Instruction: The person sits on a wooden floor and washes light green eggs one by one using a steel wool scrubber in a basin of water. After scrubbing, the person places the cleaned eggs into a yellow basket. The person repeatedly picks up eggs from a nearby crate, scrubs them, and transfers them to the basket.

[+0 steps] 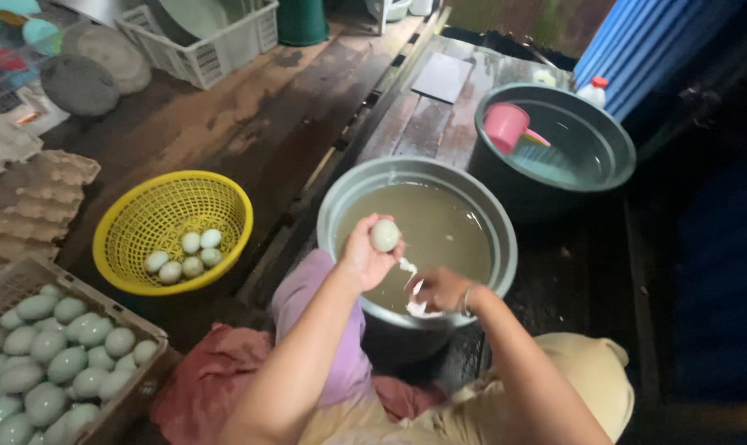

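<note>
Bare forearms, a wrist bangle, and soft, loose clothing

Both arms are seen uncovered from above the elbow down to the left hand and the right hand; no sleeves are shown on them. A thin, pale metal bangle is worn around the right wrist. The lap is covered by a lilac cloth, with a dusty-red cloth spread beside and under it. Beige fabric is draped over the right knee and across the lower body.
</note>
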